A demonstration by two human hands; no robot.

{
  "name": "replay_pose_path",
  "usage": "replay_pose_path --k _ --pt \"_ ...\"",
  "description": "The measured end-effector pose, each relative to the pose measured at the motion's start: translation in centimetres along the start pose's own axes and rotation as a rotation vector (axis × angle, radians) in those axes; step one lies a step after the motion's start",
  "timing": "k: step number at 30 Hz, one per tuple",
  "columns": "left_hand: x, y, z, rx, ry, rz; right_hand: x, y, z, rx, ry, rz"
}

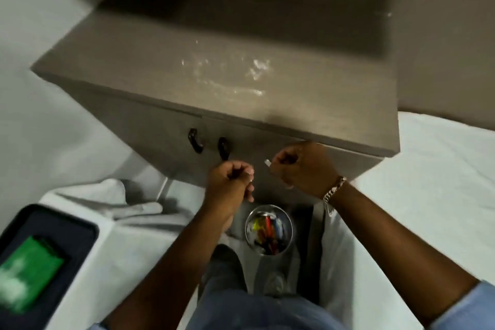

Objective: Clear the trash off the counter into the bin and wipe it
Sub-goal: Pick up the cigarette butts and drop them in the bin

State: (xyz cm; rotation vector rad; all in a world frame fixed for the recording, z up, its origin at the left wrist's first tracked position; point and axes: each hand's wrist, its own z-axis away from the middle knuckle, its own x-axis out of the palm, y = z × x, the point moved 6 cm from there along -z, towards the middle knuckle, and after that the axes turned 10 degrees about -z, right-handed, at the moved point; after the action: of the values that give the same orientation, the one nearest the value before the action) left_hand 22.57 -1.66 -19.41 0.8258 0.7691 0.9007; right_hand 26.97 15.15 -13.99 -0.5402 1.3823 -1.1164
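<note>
A grey-brown counter (pixel 241 67), the top of a small cabinet, fills the upper middle and carries shiny wet streaks (pixel 235 75). Below its front edge stands a small round metal bin (pixel 268 230) on the floor, holding colourful wrappers. My left hand (pixel 233 179) is curled into a fist just above and left of the bin; whether it holds anything is hidden. My right hand (pixel 302 166), with a bracelet on its wrist, is closed in front of the cabinet's front edge and pinches a small white scrap (pixel 267 162).
Two dark handles (pixel 209 142) sit on the cabinet front. White bedding (pixel 442 169) lies right and left of it. At the lower left rests a white box with a dark tray (pixel 40 257) holding something green. My legs and shoe stand beside the bin.
</note>
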Motion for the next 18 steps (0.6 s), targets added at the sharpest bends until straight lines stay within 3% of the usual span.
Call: replay_pose_path --k 8,18 --pt "7.2 -11.8 -0.6 -0.375 0.06 -0.093 5.2 16.1 3.7 0.474 0.034 -0.039" --pt "9.2 -20.0 -2.9 -0.633 -0.074 -0.036 10.1 27.1 4.4 0.693 -0.002 -0.092"
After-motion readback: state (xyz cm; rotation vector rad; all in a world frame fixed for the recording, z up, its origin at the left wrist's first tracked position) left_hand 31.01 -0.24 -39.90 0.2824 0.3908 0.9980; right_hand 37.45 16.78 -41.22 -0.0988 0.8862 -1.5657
